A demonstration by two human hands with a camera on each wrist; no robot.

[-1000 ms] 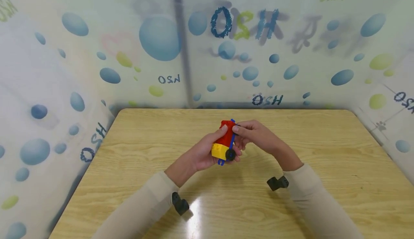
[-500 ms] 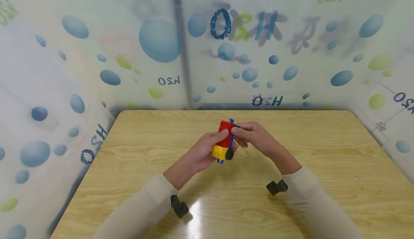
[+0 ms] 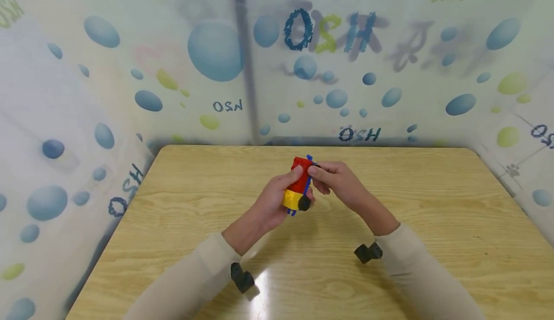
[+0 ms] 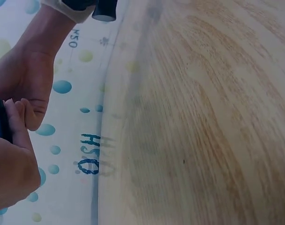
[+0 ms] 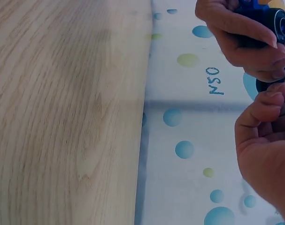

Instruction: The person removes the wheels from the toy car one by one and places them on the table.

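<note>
Above the wooden table [image 3: 199,180], the left hand [image 3: 271,198] grips the toy truck [image 3: 298,184] while the right hand [image 3: 341,179] pinches its far black wheel [image 3: 318,165]. Uneven pressure there could twist the truck loose onto the table.

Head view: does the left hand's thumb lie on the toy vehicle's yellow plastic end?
No, the left hand has its thumb on the red plastic body, clear of the yellow end.

On my feed, the left hand [image 5: 236,24] grips a blue-and-yellow toy [image 5: 253,5] beside its round black wheel [image 5: 282,26]; below that wheel I see the curled right hand [image 5: 266,145], and well left of it, pale wood-grain tabletop [image 5: 72,112].
</note>
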